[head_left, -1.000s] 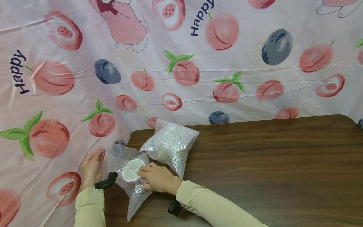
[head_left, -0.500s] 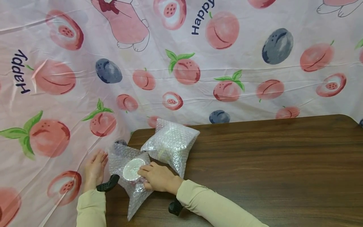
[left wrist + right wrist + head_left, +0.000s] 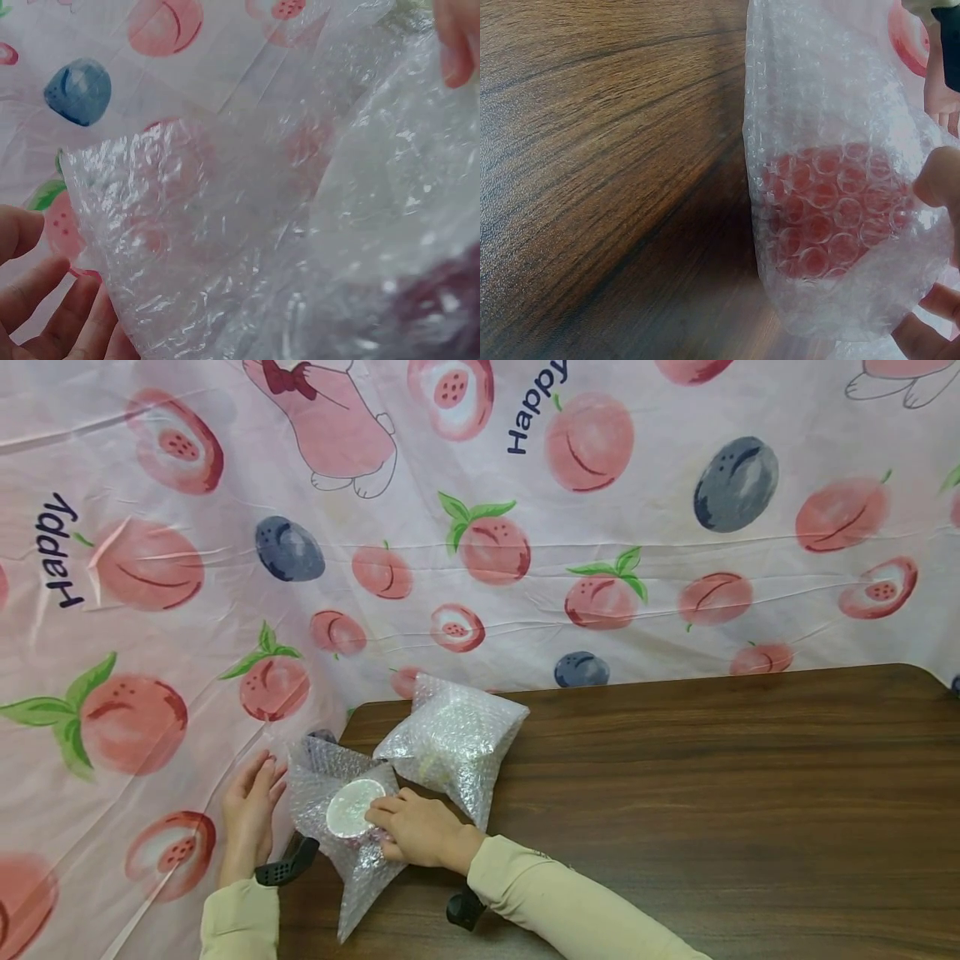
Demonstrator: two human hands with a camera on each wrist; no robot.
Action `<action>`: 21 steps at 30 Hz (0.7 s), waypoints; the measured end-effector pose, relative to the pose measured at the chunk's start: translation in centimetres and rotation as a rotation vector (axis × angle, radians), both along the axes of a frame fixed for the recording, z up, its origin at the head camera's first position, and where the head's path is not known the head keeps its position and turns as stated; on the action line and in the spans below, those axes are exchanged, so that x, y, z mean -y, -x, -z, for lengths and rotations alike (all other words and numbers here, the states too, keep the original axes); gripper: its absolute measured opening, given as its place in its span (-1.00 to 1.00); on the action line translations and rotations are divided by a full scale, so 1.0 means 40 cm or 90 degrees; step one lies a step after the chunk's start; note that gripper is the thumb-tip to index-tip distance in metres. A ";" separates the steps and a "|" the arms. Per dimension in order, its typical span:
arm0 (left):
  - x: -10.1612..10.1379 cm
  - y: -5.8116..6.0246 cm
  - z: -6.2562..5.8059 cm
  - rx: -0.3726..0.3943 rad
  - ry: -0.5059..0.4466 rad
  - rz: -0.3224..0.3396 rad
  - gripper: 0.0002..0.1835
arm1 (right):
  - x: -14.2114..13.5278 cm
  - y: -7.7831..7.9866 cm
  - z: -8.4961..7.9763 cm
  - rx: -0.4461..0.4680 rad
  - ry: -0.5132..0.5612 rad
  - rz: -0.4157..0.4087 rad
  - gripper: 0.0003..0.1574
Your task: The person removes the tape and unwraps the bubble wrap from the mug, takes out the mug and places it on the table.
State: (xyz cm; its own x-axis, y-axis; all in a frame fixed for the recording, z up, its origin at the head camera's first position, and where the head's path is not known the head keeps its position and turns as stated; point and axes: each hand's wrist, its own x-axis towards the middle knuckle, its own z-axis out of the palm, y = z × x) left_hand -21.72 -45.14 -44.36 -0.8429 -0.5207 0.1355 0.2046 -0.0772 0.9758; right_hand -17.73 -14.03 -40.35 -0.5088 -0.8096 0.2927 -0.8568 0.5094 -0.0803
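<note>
A package in clear bubble wrap stands near the table's left end. Inside it is a round thing with a pale disc-shaped top and a red side, seen through the bubbles. My right hand grips this round thing through the wrap, its fingers at the rim and thumb lower on the side. Just off the wrap's left flap is my left hand, held upright. In the left wrist view its fingers are loosely bent and apart, with the fingertips right at the wrap's edge.
A second bubble-wrapped package lies behind, its corner close to the first one. The dark wood-grain table stretches away to the right. A fruit-print cloth hangs along the back and left side, close to the left hand.
My left wrist has dropped slightly toward me, and the left fingers have spread a little beside the wrap. My right hand and both packages have stayed in place.
</note>
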 end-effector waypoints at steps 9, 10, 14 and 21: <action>-0.099 -0.077 -0.073 -0.079 0.101 -0.053 -0.59 | 0.000 0.001 0.003 -0.002 0.008 -0.003 -0.48; -0.136 -0.096 -0.105 -0.071 0.129 -0.071 -0.61 | 0.000 0.001 0.003 -0.002 0.008 -0.004 -0.48; -0.268 -0.160 -0.206 -0.042 0.280 -0.163 -0.64 | 0.000 0.001 0.002 -0.001 0.006 -0.004 -0.47; -0.334 -0.201 -0.193 -0.101 0.501 -0.271 -0.63 | -0.003 -0.001 -0.001 0.005 0.007 -0.004 -0.48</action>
